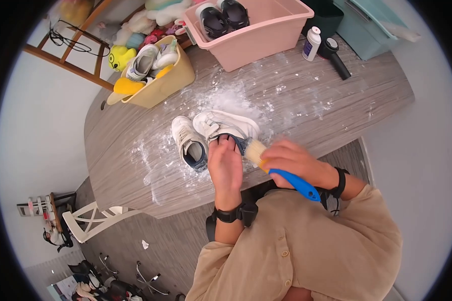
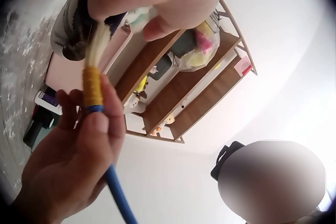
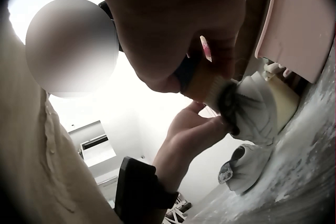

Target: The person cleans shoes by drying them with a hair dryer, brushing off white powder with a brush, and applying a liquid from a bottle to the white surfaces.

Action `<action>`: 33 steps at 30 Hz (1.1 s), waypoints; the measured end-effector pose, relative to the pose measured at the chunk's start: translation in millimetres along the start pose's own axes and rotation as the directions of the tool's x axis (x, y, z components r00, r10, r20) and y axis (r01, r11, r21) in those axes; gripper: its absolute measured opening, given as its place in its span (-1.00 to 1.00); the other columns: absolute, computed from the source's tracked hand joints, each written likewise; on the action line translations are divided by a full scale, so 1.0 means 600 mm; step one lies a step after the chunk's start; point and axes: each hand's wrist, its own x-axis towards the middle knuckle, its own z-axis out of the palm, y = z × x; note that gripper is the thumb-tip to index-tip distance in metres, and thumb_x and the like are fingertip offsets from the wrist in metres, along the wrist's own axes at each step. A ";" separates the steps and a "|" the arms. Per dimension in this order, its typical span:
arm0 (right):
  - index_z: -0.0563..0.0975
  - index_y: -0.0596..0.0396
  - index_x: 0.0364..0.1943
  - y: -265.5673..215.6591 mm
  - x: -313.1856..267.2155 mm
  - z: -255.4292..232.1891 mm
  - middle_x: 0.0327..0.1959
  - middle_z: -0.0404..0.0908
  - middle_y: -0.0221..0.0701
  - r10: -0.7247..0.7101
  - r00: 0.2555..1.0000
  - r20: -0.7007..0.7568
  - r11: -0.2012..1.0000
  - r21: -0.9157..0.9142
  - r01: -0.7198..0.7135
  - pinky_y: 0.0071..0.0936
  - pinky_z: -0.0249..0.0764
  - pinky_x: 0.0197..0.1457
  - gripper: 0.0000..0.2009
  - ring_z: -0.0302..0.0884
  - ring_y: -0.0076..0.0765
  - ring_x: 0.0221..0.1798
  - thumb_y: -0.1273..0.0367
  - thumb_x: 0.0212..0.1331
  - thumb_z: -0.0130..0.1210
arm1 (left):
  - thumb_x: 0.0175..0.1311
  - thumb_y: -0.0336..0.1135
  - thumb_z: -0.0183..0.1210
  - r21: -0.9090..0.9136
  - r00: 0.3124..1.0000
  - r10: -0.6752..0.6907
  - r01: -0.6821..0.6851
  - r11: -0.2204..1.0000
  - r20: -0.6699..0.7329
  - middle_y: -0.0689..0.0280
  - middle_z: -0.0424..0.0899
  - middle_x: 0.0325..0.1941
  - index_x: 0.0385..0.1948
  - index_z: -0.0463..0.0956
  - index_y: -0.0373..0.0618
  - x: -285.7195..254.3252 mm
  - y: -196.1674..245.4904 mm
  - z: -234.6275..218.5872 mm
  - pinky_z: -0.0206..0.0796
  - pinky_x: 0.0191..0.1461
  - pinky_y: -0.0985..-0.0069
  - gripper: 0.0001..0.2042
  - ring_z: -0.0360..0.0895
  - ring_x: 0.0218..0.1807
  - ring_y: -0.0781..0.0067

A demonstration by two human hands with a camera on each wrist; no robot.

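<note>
Over the near side of the bench (image 1: 356,108), my right hand (image 1: 301,163) pinches a blue-handled brush (image 1: 294,181), its pale bristles against the dark collar of a white shoe (image 1: 231,120). My left hand's (image 1: 226,169) fingers enter that shoe's opening; whether they grip, I cannot tell. A second shoe (image 1: 184,131) stands just left. Far side: yellow bin (image 1: 168,85), left; pink tub (image 1: 266,47), right of it.

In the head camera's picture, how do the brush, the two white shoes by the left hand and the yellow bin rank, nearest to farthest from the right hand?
From the right hand:
1. Brush, gripped in it.
2. Strapped shoe, at the left hand.
3. Other white shoe, left of that one.
4. Yellow bin, farther back and left.
</note>
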 end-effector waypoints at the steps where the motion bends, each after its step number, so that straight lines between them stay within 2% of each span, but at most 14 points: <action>1: 0.52 0.11 -0.28 0.001 -0.008 0.002 -0.13 0.50 -0.33 0.014 0.999 0.034 1.000 0.004 -0.014 -0.34 0.43 -0.08 -0.74 0.42 -0.13 -0.14 0.49 -0.17 0.18 | 0.12 -0.47 0.06 -0.002 1.000 0.016 -0.016 1.000 0.012 0.25 0.46 -0.11 -0.37 0.39 -0.15 0.002 0.003 -0.002 0.18 0.18 0.44 -0.93 0.35 0.02 0.37; 3: 0.52 0.11 -0.28 -0.002 -0.014 0.004 -0.13 0.50 -0.32 -0.004 1.000 0.018 0.999 0.033 0.004 -0.33 0.43 -0.07 -0.74 0.43 -0.13 -0.14 0.49 -0.17 0.18 | 0.11 -0.48 0.06 0.000 0.999 0.025 -0.025 1.000 0.038 0.25 0.46 -0.10 -0.34 0.40 -0.17 0.002 0.006 -0.005 0.18 0.19 0.44 -0.90 0.36 0.05 0.37; 4: 0.52 0.11 -0.28 -0.006 -0.014 0.000 -0.12 0.50 -0.32 -0.011 1.000 0.006 0.999 0.042 0.011 -0.33 0.42 -0.07 -0.74 0.43 -0.13 -0.14 0.49 -0.17 0.19 | 0.09 -0.53 0.06 0.010 0.999 0.012 -0.013 1.000 0.051 0.24 0.44 -0.08 -0.25 0.37 -0.21 0.003 0.003 -0.004 0.16 0.19 0.48 -0.82 0.35 0.03 0.40; 6: 0.52 0.11 -0.26 -0.010 -0.007 -0.014 -0.11 0.51 -0.30 -0.043 0.993 -0.106 0.999 0.020 0.045 -0.31 0.42 -0.06 -0.73 0.44 -0.11 -0.15 0.49 -0.16 0.19 | 0.04 -0.62 0.07 0.035 0.997 -0.005 0.002 0.999 0.080 0.24 0.40 -0.05 -0.07 0.30 -0.31 0.005 0.003 0.002 0.12 0.17 0.57 -0.65 0.34 0.00 0.45; 7: 0.52 0.11 -0.25 -0.010 0.000 -0.021 -0.11 0.51 -0.29 -0.063 0.985 -0.160 0.998 0.010 0.065 -0.30 0.41 -0.05 -0.73 0.44 -0.11 -0.15 0.49 -0.15 0.19 | 0.04 -0.62 0.08 0.053 0.997 -0.005 0.001 0.999 0.073 0.23 0.40 -0.05 -0.07 0.31 -0.32 0.004 0.003 0.005 0.12 0.17 0.57 -0.65 0.34 0.01 0.45; 10: 0.53 0.14 -0.26 0.008 0.024 -0.041 -0.09 0.53 -0.23 -0.016 0.971 -0.241 0.998 -0.058 0.002 -0.24 0.41 -0.05 -0.79 0.48 -0.05 -0.14 0.47 -0.05 0.14 | 0.07 -0.61 0.12 0.085 0.999 -0.013 0.009 0.996 0.042 0.23 0.42 -0.05 -0.08 0.32 -0.33 -0.003 0.000 0.015 0.12 0.17 0.58 -0.66 0.34 0.01 0.47; 13: 0.53 0.14 -0.27 0.015 0.034 -0.039 -0.10 0.53 -0.21 0.040 0.982 -0.183 0.999 -0.015 -0.044 -0.24 0.41 -0.05 -0.80 0.48 -0.05 -0.14 0.47 -0.05 0.14 | 0.09 -0.58 0.16 0.084 1.000 -0.028 0.028 0.996 0.008 0.26 0.44 -0.09 -0.09 0.34 -0.32 -0.007 -0.002 0.015 0.13 0.16 0.57 -0.67 0.35 0.00 0.50; 18: 0.52 0.13 -0.22 0.004 0.012 0.002 -0.08 0.51 -0.28 -0.024 0.994 -0.107 0.996 0.083 0.033 -0.29 0.40 -0.01 -0.73 0.43 -0.09 -0.10 0.52 -0.11 0.17 | 0.08 -0.55 0.20 0.103 0.997 -0.048 0.054 0.993 -0.057 0.30 0.46 -0.12 -0.11 0.35 -0.29 -0.007 -0.003 0.008 0.20 0.09 0.59 -0.68 0.39 -0.10 0.57; 21: 0.52 0.12 -0.23 0.001 0.008 0.006 -0.08 0.50 -0.29 -0.042 0.995 -0.086 0.994 0.098 0.051 -0.28 0.40 0.00 -0.73 0.42 -0.10 -0.09 0.51 -0.11 0.18 | 0.06 -0.59 0.18 0.145 0.989 -0.130 0.138 0.980 -0.067 0.29 0.46 -0.11 -0.14 0.35 -0.26 -0.005 -0.001 0.005 0.23 0.06 0.60 -0.69 0.41 -0.14 0.58; 24: 0.52 0.12 -0.23 0.005 0.015 -0.007 -0.07 0.50 -0.30 -0.065 0.993 -0.094 0.994 0.083 0.072 -0.28 0.40 0.01 -0.72 0.42 -0.09 -0.08 0.51 -0.12 0.19 | 0.00 -0.64 0.11 0.138 0.989 -0.142 0.146 0.980 -0.036 0.26 0.44 -0.08 -0.12 0.34 -0.27 -0.006 -0.001 0.007 0.23 0.08 0.58 -0.66 0.40 -0.08 0.52; 27: 0.52 0.12 -0.22 0.004 0.026 -0.018 -0.06 0.49 -0.31 -0.064 0.993 -0.102 0.997 0.045 0.069 -0.27 0.40 0.01 -0.71 0.42 -0.08 -0.09 0.51 -0.14 0.19 | -0.09 -0.65 0.02 0.133 0.991 -0.101 0.111 0.985 -0.082 0.21 0.41 -0.03 -0.09 0.32 -0.32 -0.009 0.003 0.019 0.22 0.12 0.54 -0.60 0.38 -0.01 0.43; 31: 0.52 0.12 -0.21 0.004 0.008 0.004 -0.07 0.50 -0.30 -0.040 0.999 -0.023 0.999 0.031 0.041 -0.28 0.40 0.00 -0.70 0.42 -0.08 -0.10 0.51 -0.14 0.20 | -0.14 -0.63 -0.01 0.120 0.991 -0.081 0.093 0.988 -0.104 0.17 0.39 0.01 -0.03 0.30 -0.39 -0.003 0.007 0.003 0.20 0.15 0.53 -0.53 0.34 0.05 0.35; 33: 0.52 0.11 -0.21 0.009 0.002 0.004 -0.08 0.50 -0.30 -0.044 0.998 -0.049 0.998 0.051 0.047 -0.30 0.41 -0.01 -0.70 0.42 -0.09 -0.10 0.50 -0.14 0.20 | -0.14 -0.63 -0.01 0.111 0.991 -0.091 0.101 0.989 -0.095 0.16 0.39 0.02 -0.01 0.29 -0.41 -0.004 0.010 0.010 0.20 0.15 0.54 -0.51 0.34 0.07 0.33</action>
